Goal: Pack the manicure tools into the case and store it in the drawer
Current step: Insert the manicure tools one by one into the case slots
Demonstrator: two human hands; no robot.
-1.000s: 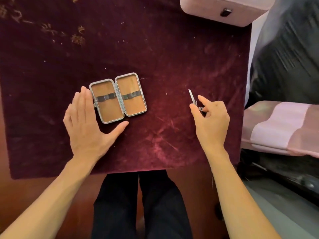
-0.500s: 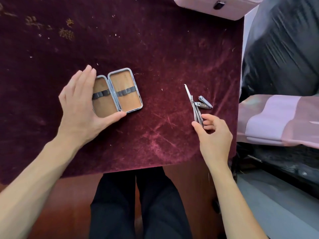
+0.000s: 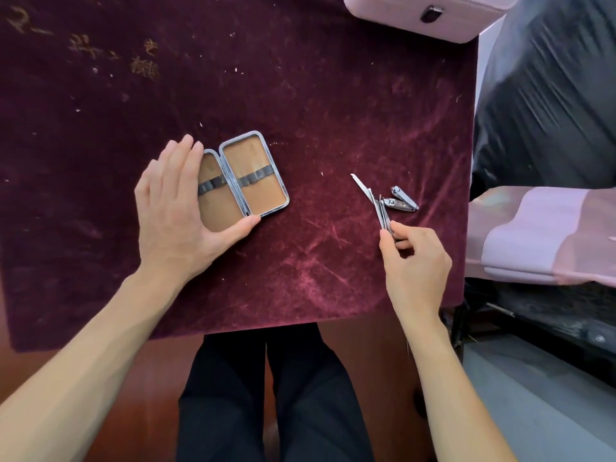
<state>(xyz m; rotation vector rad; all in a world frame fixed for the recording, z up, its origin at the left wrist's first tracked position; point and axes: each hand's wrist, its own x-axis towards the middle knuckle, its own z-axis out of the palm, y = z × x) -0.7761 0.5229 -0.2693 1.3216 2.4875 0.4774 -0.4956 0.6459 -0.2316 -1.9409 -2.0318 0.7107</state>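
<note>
My left hand [image 3: 176,208] is lying flat, fingers straight, over the left half of the open case [image 3: 255,176], which is sitting on the velvet-covered counter [image 3: 333,111]. My right hand [image 3: 416,258] is pinching the near ends of the slim metal tools [image 3: 380,211], beside two nail clippers [image 3: 400,204] lying on the velvet.

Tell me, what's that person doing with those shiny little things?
A person is packing a manicure set. Their left hand rests flat on the open case, steadying it on the dark red velvet cloth. Their right hand pinches a bundle of slim metal tools by one end. Two nail clippers lie on the cloth beside that bundle. Nothing is in the case yet; its elastic straps hold nothing.
</note>
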